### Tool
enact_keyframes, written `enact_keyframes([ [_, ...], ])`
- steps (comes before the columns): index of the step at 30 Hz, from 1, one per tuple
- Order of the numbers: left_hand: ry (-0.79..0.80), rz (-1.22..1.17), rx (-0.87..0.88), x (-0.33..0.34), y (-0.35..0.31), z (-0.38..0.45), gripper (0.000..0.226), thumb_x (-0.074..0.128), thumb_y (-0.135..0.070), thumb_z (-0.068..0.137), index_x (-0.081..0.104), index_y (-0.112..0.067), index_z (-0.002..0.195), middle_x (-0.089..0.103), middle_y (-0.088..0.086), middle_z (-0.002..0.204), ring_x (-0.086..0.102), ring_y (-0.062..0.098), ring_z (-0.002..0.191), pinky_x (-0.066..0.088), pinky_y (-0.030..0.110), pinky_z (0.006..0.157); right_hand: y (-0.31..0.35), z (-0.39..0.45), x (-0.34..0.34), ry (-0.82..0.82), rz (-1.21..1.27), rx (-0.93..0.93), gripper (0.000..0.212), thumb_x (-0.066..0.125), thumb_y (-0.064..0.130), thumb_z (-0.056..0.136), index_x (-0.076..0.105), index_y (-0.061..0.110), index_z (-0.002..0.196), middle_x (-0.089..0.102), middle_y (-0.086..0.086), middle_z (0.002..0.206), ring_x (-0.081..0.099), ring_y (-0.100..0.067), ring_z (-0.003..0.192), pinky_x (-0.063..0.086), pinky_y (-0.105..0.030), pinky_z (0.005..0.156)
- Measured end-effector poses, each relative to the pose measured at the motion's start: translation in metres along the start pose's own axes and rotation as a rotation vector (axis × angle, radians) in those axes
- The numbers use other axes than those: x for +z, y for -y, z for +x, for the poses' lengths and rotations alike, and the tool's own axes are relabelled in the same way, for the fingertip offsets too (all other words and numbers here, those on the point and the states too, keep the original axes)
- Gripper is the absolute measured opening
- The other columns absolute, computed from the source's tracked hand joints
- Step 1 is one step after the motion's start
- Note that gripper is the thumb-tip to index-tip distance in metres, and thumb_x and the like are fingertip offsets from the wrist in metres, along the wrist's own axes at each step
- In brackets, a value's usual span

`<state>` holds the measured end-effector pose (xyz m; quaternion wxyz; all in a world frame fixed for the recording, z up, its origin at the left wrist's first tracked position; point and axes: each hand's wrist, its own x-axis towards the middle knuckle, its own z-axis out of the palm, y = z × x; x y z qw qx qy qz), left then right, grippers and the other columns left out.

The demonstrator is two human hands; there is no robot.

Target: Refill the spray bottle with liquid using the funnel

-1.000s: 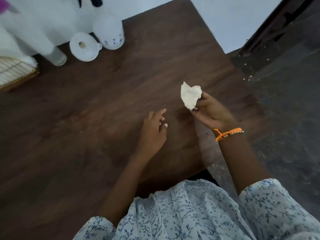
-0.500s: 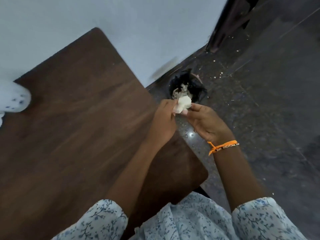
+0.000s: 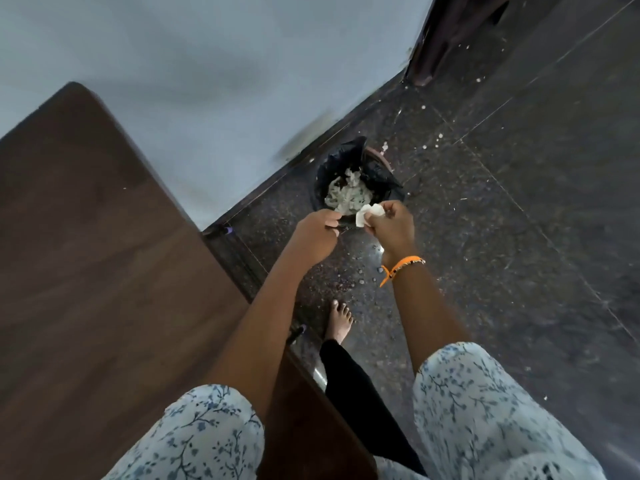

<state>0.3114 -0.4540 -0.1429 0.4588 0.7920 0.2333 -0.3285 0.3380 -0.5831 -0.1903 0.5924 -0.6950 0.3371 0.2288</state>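
The spray bottle and the funnel are out of view. My right hand (image 3: 394, 231), with an orange band at its wrist, grips a crumpled white tissue (image 3: 369, 214) above a small bin (image 3: 348, 160) lined with a black bag on the floor. The bin holds several pieces of crumpled white paper. My left hand (image 3: 316, 235) hovers just left of the tissue with its fingers curled and nothing in them.
The dark wooden table (image 3: 104, 271) fills the left side, its corner near my left elbow. My bare foot (image 3: 340, 320) stands on the dark speckled floor (image 3: 519, 237) below the hands. The bin stands near a pale wall (image 3: 207, 81), and a dark door frame (image 3: 450, 36) rises at the upper right.
The view swung right from the table to the floor. Both hands moved out past the table edge over the bin. My left hand let go of the tissue; my right still holds it.
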Motion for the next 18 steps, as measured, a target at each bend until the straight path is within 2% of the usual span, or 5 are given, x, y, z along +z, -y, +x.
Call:
enact_keyframes([
  [4,-0.006,-0.109,-0.040,0.001,-0.004,0.044,0.037,0.040,0.000,0.094,0.053,-0.006,0.128,0.055,0.015,0.129,0.053,0.026,0.116,0.038,0.020,0.085,0.001,0.049,0.016,-0.082,-0.062,0.023,0.017,0.068,0.003,0.077,0.061,0.013,0.089,0.063,-0.008,0.090,0.062,-0.022,0.085,0.056,-0.033,0.073],
  [10,-0.087,-0.323,-0.137,0.009,0.006,0.106,0.033,0.044,-0.002,0.092,0.059,-0.010,0.121,0.058,0.012,0.125,0.057,0.022,0.111,0.043,0.029,0.097,-0.003,0.100,0.033,-0.146,-0.140,-0.034,0.033,0.050,-0.005,0.084,0.063,0.010,0.110,0.061,-0.005,0.096,0.052,-0.010,0.074,0.036,-0.004,0.040],
  [14,-0.093,-0.402,-0.140,0.012,0.005,0.129,0.032,0.045,-0.003,0.093,0.057,-0.008,0.122,0.057,0.010,0.126,0.054,0.022,0.115,0.040,0.025,0.092,-0.010,0.119,0.038,-0.093,-0.065,-0.049,0.050,0.043,-0.007,0.086,0.054,0.015,0.129,0.054,-0.005,0.131,0.053,-0.013,0.117,0.046,-0.015,0.085],
  [15,-0.084,-0.398,-0.141,0.013,0.004,0.131,0.032,0.045,-0.003,0.093,0.058,-0.008,0.122,0.056,0.010,0.127,0.054,0.022,0.116,0.040,0.025,0.092,-0.011,0.119,0.038,-0.088,-0.063,-0.050,0.052,0.042,-0.007,0.085,0.054,0.016,0.130,0.053,-0.004,0.134,0.051,-0.014,0.122,0.047,-0.018,0.085],
  [18,-0.126,-0.383,-0.147,0.012,0.003,0.137,0.031,0.046,-0.006,0.094,0.057,-0.009,0.123,0.056,0.009,0.128,0.054,0.021,0.115,0.040,0.025,0.091,-0.013,0.119,0.040,-0.121,-0.101,-0.061,0.045,0.041,-0.001,0.087,0.060,0.018,0.123,0.058,-0.003,0.129,0.057,-0.015,0.112,0.042,-0.008,0.060],
])
